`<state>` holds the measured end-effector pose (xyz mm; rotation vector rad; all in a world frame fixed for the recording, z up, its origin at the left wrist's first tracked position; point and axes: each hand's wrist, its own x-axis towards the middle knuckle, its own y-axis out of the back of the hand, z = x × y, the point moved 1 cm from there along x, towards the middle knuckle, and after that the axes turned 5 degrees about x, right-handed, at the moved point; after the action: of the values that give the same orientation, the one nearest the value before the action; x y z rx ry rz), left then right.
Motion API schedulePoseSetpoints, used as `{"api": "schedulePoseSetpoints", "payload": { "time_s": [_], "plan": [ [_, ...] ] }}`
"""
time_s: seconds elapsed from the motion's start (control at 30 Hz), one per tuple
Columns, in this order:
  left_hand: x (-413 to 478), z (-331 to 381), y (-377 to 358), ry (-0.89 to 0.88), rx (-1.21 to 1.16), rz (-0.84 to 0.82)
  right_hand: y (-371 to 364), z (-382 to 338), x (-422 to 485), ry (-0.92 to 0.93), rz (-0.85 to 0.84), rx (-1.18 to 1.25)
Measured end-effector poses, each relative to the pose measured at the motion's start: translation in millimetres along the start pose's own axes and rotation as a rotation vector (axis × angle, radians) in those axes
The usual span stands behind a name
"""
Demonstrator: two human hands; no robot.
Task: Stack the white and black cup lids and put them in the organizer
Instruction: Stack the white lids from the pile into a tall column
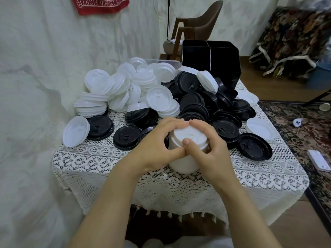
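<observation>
Two bare hands close around a stack of white lids point(188, 145) at the near middle of the worktop point(100, 158), which is draped in a white lace cloth point(250, 176). The left hand point(152, 145) curls around the stack's left side, fingers bent over the top rim; the right hand point(209, 147) wraps the right side, its thumb lying across the uppermost lid. The fingertips of both hands meet at the far rim, and the thumbs touch at the near side. Much of the stack's wall is covered by the palms (how many lids it counts cannot be told), and its base rests on or just above the cloth.

Behind the hands lies a loose heap: white lids point(125, 86) piled mostly at the left and rear, black lids point(206, 102) mostly at the right and centre, several black ones flat on the cloth just beside the hands. One white lid point(76, 131) leans at the worktop's left edge.

At the far right corner stands the black organizer point(211, 58), its partitioned compartments dark inside, their contents impossible to make out. A clear plastic bin point(166, 61) shows behind the white heap, largely hidden.
</observation>
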<state>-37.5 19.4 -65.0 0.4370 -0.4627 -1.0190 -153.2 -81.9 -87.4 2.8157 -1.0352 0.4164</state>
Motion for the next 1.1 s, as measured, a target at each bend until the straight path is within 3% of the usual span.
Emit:
{"api": "schedulePoseSetpoints", "payload": {
  "time_s": [0.17,0.27,0.3,0.37,0.43,0.5,0.67,0.77,0.9,1.1],
  "plan": [
    [-1.7,0.2,3.1,0.010,-0.028,-0.027,0.2,0.2,-0.6,-0.024,0.005,0.002],
    [-5.8,-0.6,14.9,0.003,-0.182,-0.119,1.1,-0.6,-0.9,-0.041,0.008,0.020],
    [-5.6,0.1,19.6,0.005,-0.251,-0.070,1.2,-1.1,-0.9,-0.045,0.011,0.018],
    [-0.2,-3.3,26.5,0.065,-0.326,0.189,1.3,-2.0,-1.1,-0.051,0.017,0.003],
    [11.8,-13.3,29.0,0.141,-0.159,0.470,1.2,-2.3,-1.4,-0.056,0.020,-0.006],
    [23.6,-22.9,28.5,0.149,0.112,0.558,1.0,-2.4,-1.5,-0.058,0.020,-0.008],
    [43.5,-40.7,25.8,0.115,0.693,0.348,0.4,-2.3,-0.8,-0.053,0.015,-0.015],
    [49.2,-45.6,24.0,0.183,0.888,0.216,1.0,-1.3,-0.6,-0.053,0.009,-0.008],
    [51.0,-47.2,22.7,0.204,0.979,0.134,0.6,-1.7,-0.6,-0.048,0.002,0.003],
    [48.2,-41.3,23.3,0.089,0.852,0.213,1.7,-2.4,-1.1,-0.052,-0.009,-0.005]
  ]
}}
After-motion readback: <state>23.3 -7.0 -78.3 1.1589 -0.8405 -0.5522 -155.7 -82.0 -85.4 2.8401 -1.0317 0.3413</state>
